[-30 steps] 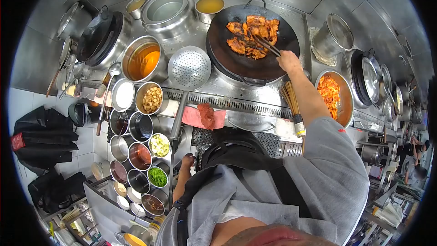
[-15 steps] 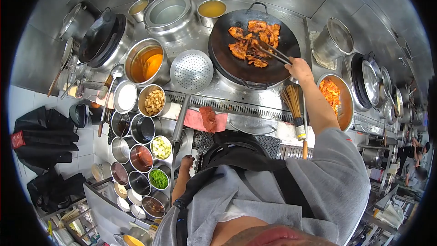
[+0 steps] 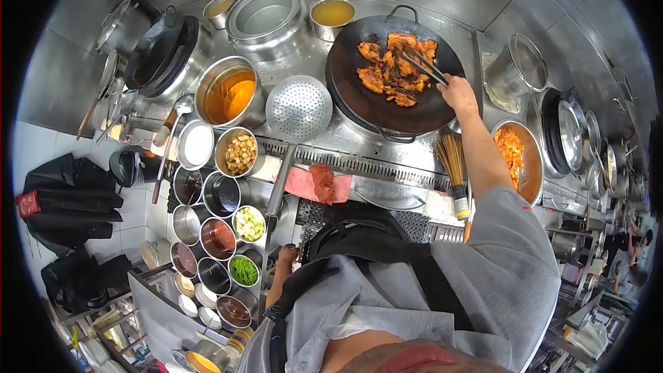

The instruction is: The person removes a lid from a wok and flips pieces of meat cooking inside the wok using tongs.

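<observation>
My right hand [image 3: 458, 94] is closed on a pair of dark tongs [image 3: 429, 71] above the right side of a black wok [image 3: 376, 103]. The tips of the tongs are among browned, red-orange meat slices [image 3: 387, 72] lying in the wok. Down by the apron, my left hand [image 3: 288, 254] hangs near the edge of the counter. Its fingers are dark and too small to make out. A perforated ladle [image 3: 299, 107] rests left of the wok, and a bamboo brush [image 3: 452, 166] stands below its right side.
Left of me are a pot of orange liquid [image 3: 230, 92], a bowl of browned chunks [image 3: 239, 154] and several sauce containers. A steel bowl of red-orange food [image 3: 532, 166] sits right of my forearm. A red cloth [image 3: 300, 185] lies on the counter's front edge. People appear small at far right.
The tongs have shifted slightly across the meat, and their tips now sit near its upper part. The whole scene has slid a little to the right in view.
</observation>
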The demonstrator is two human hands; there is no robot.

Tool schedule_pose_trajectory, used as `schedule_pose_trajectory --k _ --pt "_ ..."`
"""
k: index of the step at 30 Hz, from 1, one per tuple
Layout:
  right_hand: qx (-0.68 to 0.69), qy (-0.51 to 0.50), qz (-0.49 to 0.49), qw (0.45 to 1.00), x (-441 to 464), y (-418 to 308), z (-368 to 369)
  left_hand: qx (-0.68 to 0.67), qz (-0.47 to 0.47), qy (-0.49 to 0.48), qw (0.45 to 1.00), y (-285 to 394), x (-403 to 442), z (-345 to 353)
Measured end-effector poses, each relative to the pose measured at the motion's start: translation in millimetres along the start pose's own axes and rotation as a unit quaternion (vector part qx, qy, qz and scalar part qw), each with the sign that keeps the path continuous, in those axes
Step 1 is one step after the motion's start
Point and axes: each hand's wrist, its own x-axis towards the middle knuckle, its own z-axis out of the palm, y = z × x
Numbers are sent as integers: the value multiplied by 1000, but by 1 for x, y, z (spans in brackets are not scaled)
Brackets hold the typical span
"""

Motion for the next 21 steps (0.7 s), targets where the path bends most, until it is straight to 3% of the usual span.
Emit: schedule_pose_trajectory --k 1,2,3,5,8,12,19,21 --pt "0 -1 -3 1000 7 -3 0 55 72 28 995 1 -1 -1" --pt "-10 1 3 1000 16 -6 1 56 71 28 996 3 -3 -1" --pt "-19 4 10 1000 25 -9 2 -19 -18 -3 1000 16 -10 -10" --pt "-26 -8 21 999 43 -12 17 -92 -107 -32 989 29 -12 -21" --pt "45 -35 27 998 44 -21 39 -82 -98 -15 992 28 -8 -23" --pt "29 -38 14 999 24 -31 53 -84 -88 -18 992 23 0 -20" --pt "-23 -9 21 999 28 -14 43 -206 -195 -9 959 67 -14 -58" --pt "0 21 7 1000 18 -18 33 -178 -166 -27 970 61 -11 -56"
